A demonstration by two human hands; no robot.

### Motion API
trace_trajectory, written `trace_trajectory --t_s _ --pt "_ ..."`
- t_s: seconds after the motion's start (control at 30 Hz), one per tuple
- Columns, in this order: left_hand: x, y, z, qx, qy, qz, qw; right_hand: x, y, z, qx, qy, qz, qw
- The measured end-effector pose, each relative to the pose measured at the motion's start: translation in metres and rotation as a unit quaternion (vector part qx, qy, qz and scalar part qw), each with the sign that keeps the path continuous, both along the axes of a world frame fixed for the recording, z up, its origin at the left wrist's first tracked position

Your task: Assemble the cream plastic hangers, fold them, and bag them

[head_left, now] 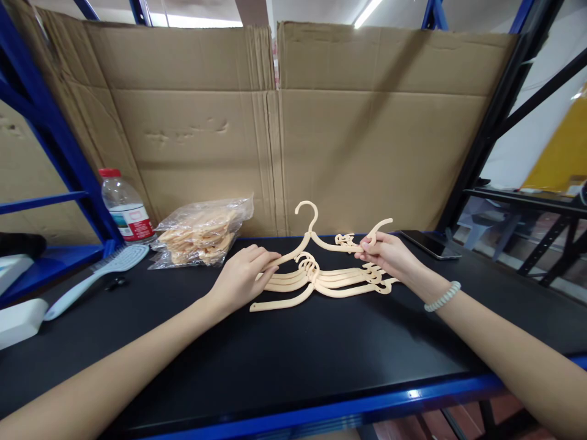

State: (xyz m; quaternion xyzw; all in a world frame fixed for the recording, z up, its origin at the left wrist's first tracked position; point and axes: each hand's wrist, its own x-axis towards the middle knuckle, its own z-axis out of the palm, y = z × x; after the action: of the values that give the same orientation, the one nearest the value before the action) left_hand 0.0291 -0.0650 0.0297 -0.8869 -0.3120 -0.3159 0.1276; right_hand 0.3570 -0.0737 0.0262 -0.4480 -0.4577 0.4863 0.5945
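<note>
A cream plastic clothes hanger (310,234) is held between both hands, its hook pointing up. My left hand (244,278) pinches the end of its left arm. Closed on the right arm's end is my right hand (387,253), where a curved cream piece (380,227) sticks up from the fingers. Small loop-shaped parts (345,239) sit along that right arm. Just below and nearer to me, several matching hangers (293,302) lie on the black tabletop (293,354), overlapping, with their hooks together in the middle.
A clear plastic bag (202,235) of cream parts lies at left. Behind it stands a red-capped bottle (126,208). A pale hairbrush (98,275) and a white object (21,322) are farther left. A phone (428,244) lies at back right. Cardboard (367,134) walls the back.
</note>
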Motion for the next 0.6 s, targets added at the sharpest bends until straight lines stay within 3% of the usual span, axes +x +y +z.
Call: trace_trajectory --t_s 0.2,0.37,0.6 --pt "-0.005 -0.003 0.010 0.016 0.037 0.050 0.998 0.002 0.002 0.000 -0.007 0.005 0.063 0.998" --pt "-0.004 -0.007 0.016 -0.027 0.073 0.113 0.991 0.012 0.006 0.001 0.032 0.029 0.039 0.998" --pt "-0.001 -0.012 0.019 -0.071 0.116 0.109 0.985 0.018 0.007 0.007 0.048 0.019 0.045 0.998"
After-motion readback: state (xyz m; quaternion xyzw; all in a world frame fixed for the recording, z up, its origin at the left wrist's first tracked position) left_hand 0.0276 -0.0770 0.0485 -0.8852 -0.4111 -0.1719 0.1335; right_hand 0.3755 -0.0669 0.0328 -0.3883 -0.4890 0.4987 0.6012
